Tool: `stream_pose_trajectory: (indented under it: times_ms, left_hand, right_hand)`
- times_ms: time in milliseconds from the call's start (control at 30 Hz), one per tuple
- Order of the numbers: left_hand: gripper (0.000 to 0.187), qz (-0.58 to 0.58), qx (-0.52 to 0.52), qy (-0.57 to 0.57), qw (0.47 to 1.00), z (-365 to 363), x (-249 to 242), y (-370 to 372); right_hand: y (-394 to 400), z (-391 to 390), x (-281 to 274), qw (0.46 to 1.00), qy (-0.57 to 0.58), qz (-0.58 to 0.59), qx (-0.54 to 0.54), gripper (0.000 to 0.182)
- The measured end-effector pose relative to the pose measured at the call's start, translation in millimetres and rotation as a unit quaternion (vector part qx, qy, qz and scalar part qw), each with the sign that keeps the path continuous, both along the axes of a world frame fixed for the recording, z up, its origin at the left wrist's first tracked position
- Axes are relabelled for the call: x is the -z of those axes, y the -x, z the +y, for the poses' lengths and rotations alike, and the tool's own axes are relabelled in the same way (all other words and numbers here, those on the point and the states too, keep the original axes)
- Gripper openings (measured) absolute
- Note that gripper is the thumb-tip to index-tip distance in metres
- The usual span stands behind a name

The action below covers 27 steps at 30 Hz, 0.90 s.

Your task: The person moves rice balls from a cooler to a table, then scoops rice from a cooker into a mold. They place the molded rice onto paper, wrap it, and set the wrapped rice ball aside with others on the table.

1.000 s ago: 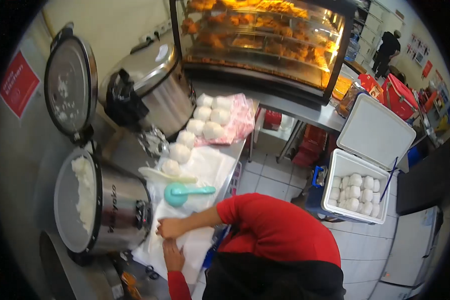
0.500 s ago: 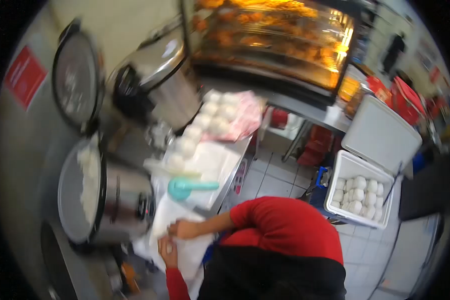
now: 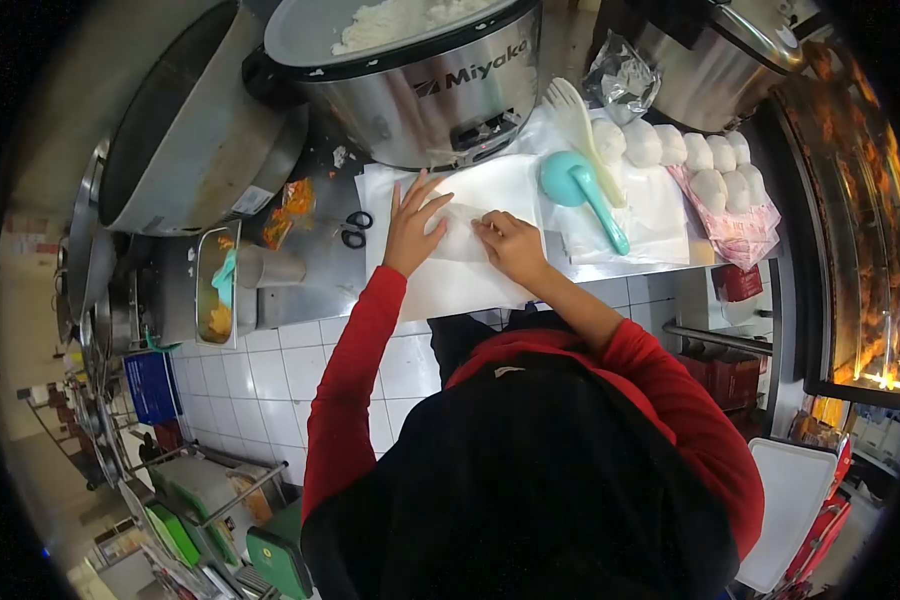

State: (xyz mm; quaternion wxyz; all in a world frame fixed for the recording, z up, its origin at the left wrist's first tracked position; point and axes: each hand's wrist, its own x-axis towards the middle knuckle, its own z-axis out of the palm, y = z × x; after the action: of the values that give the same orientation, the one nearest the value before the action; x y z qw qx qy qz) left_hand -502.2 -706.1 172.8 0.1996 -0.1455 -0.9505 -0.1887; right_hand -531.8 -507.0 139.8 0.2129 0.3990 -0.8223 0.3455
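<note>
My left hand (image 3: 412,232) lies with its fingers spread on the left side of a thin whitish wrapper (image 3: 455,238). My right hand (image 3: 513,245) has its thumb and fingers pinched together at the wrapper's right edge. What the wrapper covers cannot be made out. Beneath both hands are white paper sheets (image 3: 450,288) spread on the counter. Right of the hands sit a turquoise scoop (image 3: 567,180) with its handle towards me and a pale plastic spatula or fork (image 3: 595,150). Several white wrapped rice portions (image 3: 670,147) line up farther right, some on pink-patterned plastic (image 3: 750,230).
Behind the paper stands a large cooker (image 3: 430,105) filled with white rice (image 3: 410,22). Scissors (image 3: 354,230), a metal cup (image 3: 273,267) and a steel food pan (image 3: 213,325) are on the left. A second cooker (image 3: 715,75) and a lit display case (image 3: 860,220) stand to the right.
The view has swung right-side things outward, bringing the counter upright before me. My left hand, curled earlier, is now spread; my right hand remains at the paper. The white cool box has left view.
</note>
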Motion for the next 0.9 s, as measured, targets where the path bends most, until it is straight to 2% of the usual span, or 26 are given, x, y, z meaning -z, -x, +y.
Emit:
stream_pose_trajectory:
  times_ms: [33, 133, 233, 267, 333, 433, 533, 633, 733, 767, 867, 900]
  left_hand:
    - [0.032, -0.013, 0.015, -0.020, 1.000, -3.5, 2.5, 0.2]
    - [0.030, 0.104, -0.047, -0.068, 0.991, 3.9, 15.6, -11.8]
    - [0.026, -0.003, 0.096, -0.072, 0.993, 19.3, 47.6, -32.9]
    - [0.030, -0.013, 0.111, 0.035, 0.993, 33.6, 29.2, -38.2]
    - [0.036, -0.030, 0.115, 0.063, 0.991, 43.6, 33.5, -39.4]
    - [0.040, -0.038, 0.113, 0.095, 0.988, 36.0, 44.7, -31.2]
    - [0.041, -0.055, 0.142, 0.127, 0.980, 26.2, 51.8, -26.9]
    - [0.042, -0.093, 0.183, 0.092, 0.974, 18.0, 46.5, -19.8]
    - [0.037, -0.204, 0.248, -0.098, 0.942, -1.5, 36.1, -2.4]
    - [0.036, -0.238, 0.235, -0.206, 0.920, -1.1, 27.1, -0.9]
    - [0.034, -0.362, 0.274, -0.359, 0.816, -18.7, 24.7, 16.1]
    - [0.034, -0.351, 0.250, -0.374, 0.821, -20.9, 24.9, 14.7]
  right_hand:
    - [-0.3, -0.6, 0.4, 0.999, 0.017, -0.034, 0.005, 0.005]
    - [4.1, -1.1, 4.4, 0.985, 0.068, -0.158, 0.027, 0.005]
    - [18.1, -2.0, 4.7, 0.946, 0.104, -0.300, 0.059, 0.006]
    - [23.5, -1.5, 3.4, 0.959, 0.105, -0.261, 0.038, 0.007]
    - [32.4, 0.6, 0.5, 0.978, 0.107, -0.181, -0.004, 0.008]
    - [32.0, 1.6, -2.9, 0.953, 0.132, -0.242, -0.127, 0.013]
    - [29.8, 2.2, 0.9, 0.943, 0.118, -0.265, -0.161, 0.016]
    - [29.3, 7.0, 0.7, 0.951, 0.101, -0.241, -0.167, 0.017]
    - [24.2, 11.7, 1.7, 0.963, 0.075, -0.199, -0.166, 0.017]
    - [21.2, 11.8, 2.4, 0.973, 0.065, -0.161, -0.151, 0.017]
    - [7.1, 5.8, 3.5, 0.993, 0.035, -0.061, -0.095, 0.017]
    - [1.0, 1.5, 3.9, 0.997, 0.023, -0.039, -0.068, 0.016]
